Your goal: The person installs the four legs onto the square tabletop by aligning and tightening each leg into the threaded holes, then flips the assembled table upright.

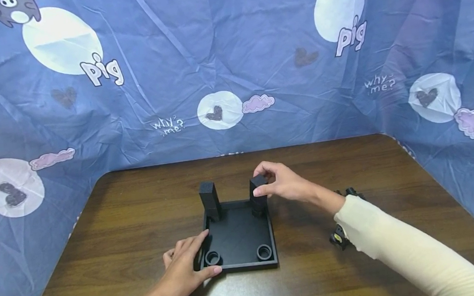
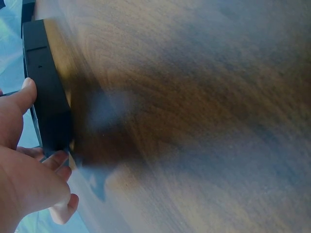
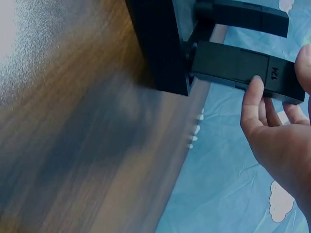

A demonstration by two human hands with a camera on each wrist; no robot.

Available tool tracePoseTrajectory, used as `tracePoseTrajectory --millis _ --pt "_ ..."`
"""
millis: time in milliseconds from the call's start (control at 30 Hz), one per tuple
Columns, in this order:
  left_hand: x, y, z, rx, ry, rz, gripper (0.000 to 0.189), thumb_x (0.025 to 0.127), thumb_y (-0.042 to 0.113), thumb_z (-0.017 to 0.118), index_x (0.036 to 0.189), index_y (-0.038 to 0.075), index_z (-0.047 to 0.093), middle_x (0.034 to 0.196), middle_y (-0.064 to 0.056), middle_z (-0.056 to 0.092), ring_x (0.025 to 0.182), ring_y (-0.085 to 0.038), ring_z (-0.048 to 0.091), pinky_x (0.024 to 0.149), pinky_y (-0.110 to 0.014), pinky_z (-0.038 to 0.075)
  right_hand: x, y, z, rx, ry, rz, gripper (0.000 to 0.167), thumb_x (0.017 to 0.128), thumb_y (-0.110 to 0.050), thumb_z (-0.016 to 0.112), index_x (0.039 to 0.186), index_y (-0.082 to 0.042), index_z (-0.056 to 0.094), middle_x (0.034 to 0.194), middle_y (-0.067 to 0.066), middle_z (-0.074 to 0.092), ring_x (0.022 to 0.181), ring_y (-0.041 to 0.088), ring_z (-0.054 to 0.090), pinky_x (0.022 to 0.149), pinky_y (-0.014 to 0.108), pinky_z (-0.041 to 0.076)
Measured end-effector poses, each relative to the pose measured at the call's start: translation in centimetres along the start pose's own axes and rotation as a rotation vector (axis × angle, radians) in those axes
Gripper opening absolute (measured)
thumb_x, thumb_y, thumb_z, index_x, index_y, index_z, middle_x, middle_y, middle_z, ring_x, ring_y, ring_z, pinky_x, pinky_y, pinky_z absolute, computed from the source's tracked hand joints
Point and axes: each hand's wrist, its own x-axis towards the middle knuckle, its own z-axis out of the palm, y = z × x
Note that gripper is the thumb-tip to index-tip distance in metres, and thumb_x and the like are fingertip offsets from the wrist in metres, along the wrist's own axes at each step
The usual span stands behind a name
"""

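One black post (image 1: 258,199), long axis upright, below the head view's centre, runs down from the right hand (image 1: 285,181) pinching its top toward the tray's (image 1: 241,238) upper-right corner; the left hand (image 1: 184,270), farther off, spreads against the lower-left corner.

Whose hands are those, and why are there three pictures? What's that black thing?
There's no robot here, just a person's two bare hands. The big picture comes from a camera on the person's head, looking forward and down. The other two come from cameras worn on each wrist.

On the brown table sits a black tray. Two posts stand at its far corners, and two rings sit at its near corners. The left hand holds the near left corner; the right hand grips the right post. Small dark things lie partly hidden behind the right sleeve.
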Motion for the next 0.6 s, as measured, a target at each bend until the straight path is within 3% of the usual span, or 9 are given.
tracePoseTrajectory --millis 167,300,400,600 --pt "0.0 0.0 0.0 -0.003 -0.003 -0.006 0.086 0.082 0.040 0.088 0.154 0.012 0.050 0.141 -0.010 0.058 0.131 -0.031 0.045 0.101 -0.061 0.018 0.1 0.2 0.8 -0.030 0.079 -0.013 0.033 0.085 -0.003 0.083 0.107 0.002 0.059 0.094 0.009 0.056 0.074 0.017 0.057 0.064 0.035 0.053" --pt "0.0 0.0 0.1 -0.004 0.002 0.001 0.086 0.082 0.040 0.088 0.154 0.011 0.050 0.141 -0.010 0.059 0.131 -0.031 0.045 0.100 -0.060 0.018 0.0 0.4 1.1 -0.024 0.096 -0.018 0.035 0.085 -0.004 0.083 0.107 0.002 0.057 0.093 0.007 0.055 0.075 0.016 0.055 0.063 0.030 0.049" --pt "-0.1 -0.1 0.1 -0.006 0.011 0.016 0.086 0.082 0.039 0.088 0.154 0.011 0.050 0.140 -0.010 0.059 0.131 -0.030 0.045 0.099 -0.059 0.018 0.0 0.5 0.9 -0.001 0.059 -0.023 0.036 0.086 -0.003 0.082 0.112 0.003 0.058 0.098 0.008 0.057 0.083 0.018 0.054 0.068 0.028 0.048" --pt "-0.2 -0.1 0.2 -0.003 0.029 0.035 0.086 0.081 0.038 0.089 0.153 0.010 0.051 0.139 -0.009 0.060 0.131 -0.030 0.046 0.098 -0.058 0.018 -0.1 0.2 -0.4 -0.032 -0.078 -0.052 0.051 0.092 -0.008 0.076 0.140 -0.001 0.058 0.130 0.011 0.060 0.106 0.024 0.052 0.089 0.037 0.047"
